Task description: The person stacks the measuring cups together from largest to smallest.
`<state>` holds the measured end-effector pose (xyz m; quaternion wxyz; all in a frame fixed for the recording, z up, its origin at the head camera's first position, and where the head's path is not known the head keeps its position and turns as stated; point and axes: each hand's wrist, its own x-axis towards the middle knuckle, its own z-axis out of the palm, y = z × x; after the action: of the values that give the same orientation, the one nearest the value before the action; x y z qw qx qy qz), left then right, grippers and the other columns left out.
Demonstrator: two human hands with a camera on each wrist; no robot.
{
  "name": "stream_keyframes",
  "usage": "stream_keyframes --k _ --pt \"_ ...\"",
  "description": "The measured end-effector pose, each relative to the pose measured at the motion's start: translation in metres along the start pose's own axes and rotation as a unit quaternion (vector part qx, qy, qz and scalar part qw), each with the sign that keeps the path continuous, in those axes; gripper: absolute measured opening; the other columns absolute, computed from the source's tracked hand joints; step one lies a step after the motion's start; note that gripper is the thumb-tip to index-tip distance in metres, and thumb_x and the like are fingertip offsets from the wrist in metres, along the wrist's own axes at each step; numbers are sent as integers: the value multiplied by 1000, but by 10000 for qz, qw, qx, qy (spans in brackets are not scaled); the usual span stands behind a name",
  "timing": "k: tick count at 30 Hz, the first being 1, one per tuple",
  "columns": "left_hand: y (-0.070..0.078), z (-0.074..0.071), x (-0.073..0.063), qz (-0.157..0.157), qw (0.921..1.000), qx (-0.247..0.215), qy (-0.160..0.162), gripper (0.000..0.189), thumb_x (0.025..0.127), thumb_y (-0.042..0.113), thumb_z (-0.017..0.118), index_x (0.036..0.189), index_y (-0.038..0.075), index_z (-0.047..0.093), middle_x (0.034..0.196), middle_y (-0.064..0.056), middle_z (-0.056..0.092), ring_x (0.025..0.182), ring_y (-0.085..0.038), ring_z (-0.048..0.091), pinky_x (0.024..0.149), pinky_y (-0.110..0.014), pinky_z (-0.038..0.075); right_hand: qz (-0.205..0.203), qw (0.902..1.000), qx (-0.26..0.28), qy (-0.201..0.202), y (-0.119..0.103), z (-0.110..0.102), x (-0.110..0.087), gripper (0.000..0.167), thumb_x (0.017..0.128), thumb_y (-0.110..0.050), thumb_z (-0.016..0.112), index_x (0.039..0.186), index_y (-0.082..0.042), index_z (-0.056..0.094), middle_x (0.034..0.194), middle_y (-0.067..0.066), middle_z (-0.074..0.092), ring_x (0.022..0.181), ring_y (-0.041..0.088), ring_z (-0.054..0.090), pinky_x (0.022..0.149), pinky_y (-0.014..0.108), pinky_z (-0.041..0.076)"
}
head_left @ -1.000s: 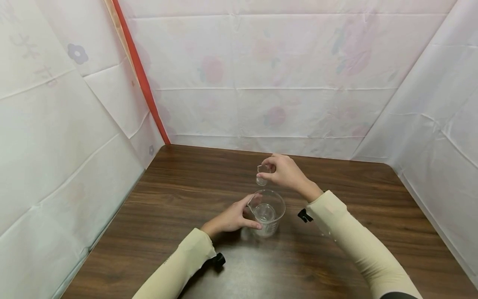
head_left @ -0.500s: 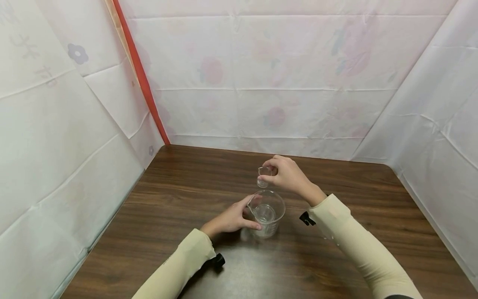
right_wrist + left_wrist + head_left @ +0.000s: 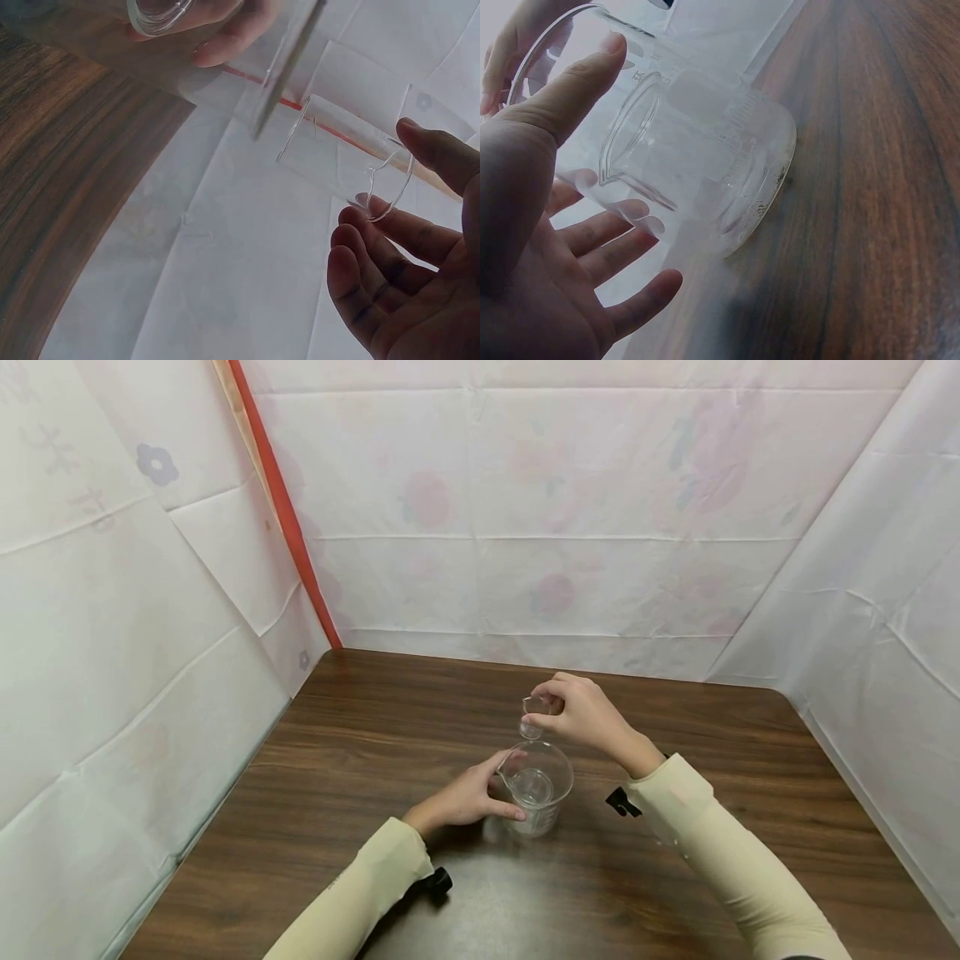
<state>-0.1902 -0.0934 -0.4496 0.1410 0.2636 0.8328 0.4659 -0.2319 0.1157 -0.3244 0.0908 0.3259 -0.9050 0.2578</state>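
Note:
A large clear glass beaker (image 3: 555, 814) stands upright on the table, with a smaller beaker (image 3: 532, 787) inside it. My left hand (image 3: 465, 793) holds the large beaker from its left side; in the left wrist view the thumb (image 3: 581, 82) lies against one side of the glass and the fingers reach the other. Just beyond the far rim, my right hand (image 3: 585, 714) pinches a tiny beaker (image 3: 531, 728) by its rim between thumb and fingers. The right wrist view shows this tiny beaker (image 3: 341, 154) raised beside the large beaker's rim, apparently with nothing in it.
Dark wood-grain table (image 3: 360, 727) lies under both hands. White patterned sheets (image 3: 480, 510) hang behind it and at both sides. A red strip (image 3: 285, 518) runs down the back left corner. Black clips (image 3: 438, 883) sit at the sleeve cuffs.
The right hand has lowered slightly and shifted a little to the right with the tiny beaker, nearer the large beaker's rim. The left hand and large beaker have stayed in place.

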Motion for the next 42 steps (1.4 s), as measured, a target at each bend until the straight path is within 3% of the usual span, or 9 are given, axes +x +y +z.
stream_keyframes --k 10,18,42 --pt "-1 0 1 -19 10000 30 8 91 80 39 80 152 21 29 154 7 38 137 -15 42 101 -37 47 -86 9999 70 11 -1 -4 -5 33 80 -29 81 102 -6 73 83 2 61 71 12 56 67 28 48" --pt "-3 1 0 174 9998 -17 5 90 81 36 80 152 16 29 154 -2 41 137 -16 44 100 -40 48 -78 9999 114 -83 -4 -8 -9 34 80 -30 81 103 -6 72 83 2 61 71 10 56 66 27 48" --pt "-2 0 -1 62 10000 -72 26 88 80 36 80 152 24 31 146 -3 50 131 -17 49 99 -38 49 -488 9983 219 -233 -14 -10 -17 30 79 -25 82 101 -7 73 81 3 61 69 11 55 62 23 47"
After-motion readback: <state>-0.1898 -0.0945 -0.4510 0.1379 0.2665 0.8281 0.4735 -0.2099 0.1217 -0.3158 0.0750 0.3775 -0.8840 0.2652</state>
